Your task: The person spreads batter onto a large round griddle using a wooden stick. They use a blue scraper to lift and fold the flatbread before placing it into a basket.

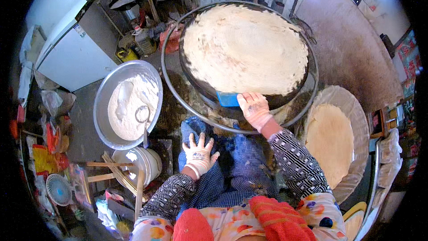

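A wide round griddle (189, 73) stands in front of me inside a metal ring, with a thin layer of pale batter (244, 47) spread over nearly all of it. My right hand (255, 108), in a light glove, grips a blue flat scraper (228, 99) at the griddle's near edge, against the rim of the batter. My left hand (200, 154), also gloved, rests with fingers spread on my knee in blue checked cloth and holds nothing. Left of the griddle, a large metal basin (102, 107) contains pale batter or flour, a clear scoop (124, 98) and a ring-ended ladle (142, 115).
At the right, a plastic-lined round tray (359, 160) holds thin flat pancakes (329, 140). A white bucket (153, 164) with wooden-handled tools stands below the basin. Behind it are a white cabinet (77, 60) and a plastic jug (145, 42). A small fan (59, 189) is at far left.
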Available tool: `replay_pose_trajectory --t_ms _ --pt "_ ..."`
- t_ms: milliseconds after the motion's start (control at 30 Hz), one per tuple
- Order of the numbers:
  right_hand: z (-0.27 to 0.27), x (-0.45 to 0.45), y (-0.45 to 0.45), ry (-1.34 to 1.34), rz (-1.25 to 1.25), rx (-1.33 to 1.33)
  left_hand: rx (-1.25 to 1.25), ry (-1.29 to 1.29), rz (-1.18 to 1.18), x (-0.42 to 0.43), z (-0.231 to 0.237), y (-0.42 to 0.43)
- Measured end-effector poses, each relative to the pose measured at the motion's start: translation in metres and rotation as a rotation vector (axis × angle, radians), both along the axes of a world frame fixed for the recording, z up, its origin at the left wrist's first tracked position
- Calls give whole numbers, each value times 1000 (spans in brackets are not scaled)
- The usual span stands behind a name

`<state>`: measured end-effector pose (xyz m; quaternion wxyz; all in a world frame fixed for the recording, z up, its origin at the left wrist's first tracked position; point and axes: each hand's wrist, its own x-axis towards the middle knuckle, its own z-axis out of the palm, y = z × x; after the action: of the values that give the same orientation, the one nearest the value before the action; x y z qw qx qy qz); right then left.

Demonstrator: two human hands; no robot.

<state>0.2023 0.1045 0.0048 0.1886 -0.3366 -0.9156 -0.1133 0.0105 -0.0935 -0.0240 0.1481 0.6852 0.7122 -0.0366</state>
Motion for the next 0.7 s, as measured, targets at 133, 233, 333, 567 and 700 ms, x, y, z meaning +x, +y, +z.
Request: replay_pose_trajectory --t_ms 133,233,333,567,700 --pt "-19 -53 43 -54 -69 28 -5 -16 35 -10 -12 10" --pt "-17 -83 63 -78 -74 37 -9 -84 67 -18 -9 18" --pt "-11 -96 71 -125 -103 22 11 -103 80 -14 -5 16" --pt "-6 -116 87 -5 -29 67 47 -142 105 -13 -3 7" --pt "22 -122 87 -86 -109 -56 84 -170 115 -11 -2 1"
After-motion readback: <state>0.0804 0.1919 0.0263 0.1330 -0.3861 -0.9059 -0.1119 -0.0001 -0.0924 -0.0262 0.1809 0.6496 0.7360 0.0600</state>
